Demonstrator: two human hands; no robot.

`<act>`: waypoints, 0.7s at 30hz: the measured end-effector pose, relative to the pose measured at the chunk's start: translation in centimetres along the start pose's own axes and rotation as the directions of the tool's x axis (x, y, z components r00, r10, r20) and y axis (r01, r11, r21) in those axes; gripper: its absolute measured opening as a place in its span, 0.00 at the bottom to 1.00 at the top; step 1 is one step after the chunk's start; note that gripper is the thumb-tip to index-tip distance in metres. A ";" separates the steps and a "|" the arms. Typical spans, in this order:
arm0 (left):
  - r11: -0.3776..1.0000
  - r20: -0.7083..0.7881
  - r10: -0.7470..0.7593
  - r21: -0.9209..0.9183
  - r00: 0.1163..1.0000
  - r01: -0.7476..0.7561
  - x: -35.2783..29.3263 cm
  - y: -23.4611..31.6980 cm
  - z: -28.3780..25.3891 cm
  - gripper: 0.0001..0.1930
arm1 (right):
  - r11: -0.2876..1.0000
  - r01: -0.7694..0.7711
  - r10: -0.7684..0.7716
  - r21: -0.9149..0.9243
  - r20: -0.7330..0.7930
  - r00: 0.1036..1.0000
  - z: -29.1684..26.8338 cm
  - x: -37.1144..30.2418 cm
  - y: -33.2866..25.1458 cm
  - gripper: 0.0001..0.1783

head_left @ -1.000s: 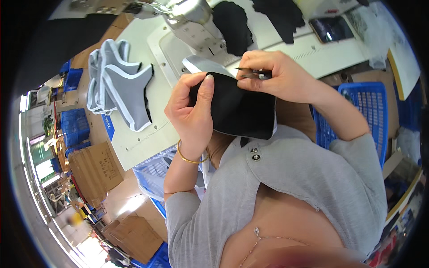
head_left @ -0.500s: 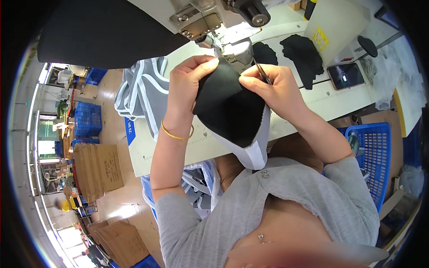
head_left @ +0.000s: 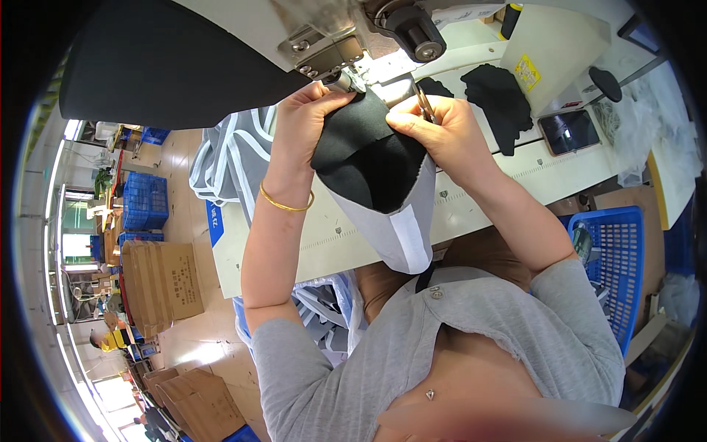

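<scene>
A black and light grey fabric piece (head_left: 372, 158) hangs between my two hands, just below the sewing machine's presser and needle area (head_left: 357, 77). My left hand (head_left: 305, 121) pinches its upper left edge close to the machine. With thumb and fingers, my right hand (head_left: 434, 129) grips the upper right edge. Small dark scissors or snips (head_left: 425, 104) are also tucked in my right hand, their tips pointing up. The fabric's black side gapes open toward me, and its pale grey outer side (head_left: 401, 239) droops over the table's near edge.
Black fabric pieces (head_left: 501, 103) and a phone (head_left: 568, 132) lie on the white table (head_left: 331, 239). Grey pieces with white trim (head_left: 236, 155) are heaped at left. A blue basket (head_left: 607, 272) stands at right, a lined bin (head_left: 328, 317) below the table.
Both hands have moved slightly left with the fabric, the left hand closer to the machine. The fabric's opening gapes wider, and more of its grey side shows.
</scene>
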State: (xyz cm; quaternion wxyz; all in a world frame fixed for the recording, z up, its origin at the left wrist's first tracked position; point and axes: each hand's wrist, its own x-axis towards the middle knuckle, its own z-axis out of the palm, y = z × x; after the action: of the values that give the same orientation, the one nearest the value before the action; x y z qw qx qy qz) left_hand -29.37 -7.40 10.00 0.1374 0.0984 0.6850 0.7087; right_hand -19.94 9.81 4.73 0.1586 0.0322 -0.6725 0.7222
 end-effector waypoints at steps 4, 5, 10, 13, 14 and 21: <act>1.000 0.028 -0.007 -0.003 1.000 0.007 0.5 -0.2 -0.6 0.12 | 0.999 0.045 -0.045 0.010 0.010 0.999 -0.1 0.1 0.1 0.11; 1.000 0.027 -0.011 0.026 1.000 0.010 0.8 -0.5 -0.9 0.09 | 0.999 0.043 -0.043 0.010 0.009 0.999 0.0 0.1 0.1 0.11; 0.990 0.093 0.137 0.009 0.986 -0.139 1.0 -1.3 -0.9 0.07 | 0.995 0.067 -0.070 -0.077 -0.030 0.997 0.6 -0.2 0.2 0.10; 0.915 0.192 0.340 0.156 0.921 -0.371 1.4 -2.0 -1.4 0.10 | 0.986 0.089 -0.098 -0.141 -0.055 0.994 1.2 -0.6 -0.3 0.14; 0.916 0.189 0.341 0.155 0.921 -0.371 1.2 -1.7 -1.6 0.10 | 0.974 0.105 -0.119 -0.201 -0.056 0.991 1.3 -0.6 -0.3 0.17; -0.121 0.484 0.717 0.795 0.502 -0.594 -6.2 1.2 -0.3 0.13 | 0.971 0.099 -0.120 -0.217 -0.084 0.989 1.1 -0.5 -0.3 0.18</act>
State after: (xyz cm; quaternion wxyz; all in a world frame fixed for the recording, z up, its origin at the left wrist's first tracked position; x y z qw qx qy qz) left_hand -23.74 -9.79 11.45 -0.3533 0.4430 0.8087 0.1577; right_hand -19.57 8.63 4.98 0.2331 0.0171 -0.7343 0.6373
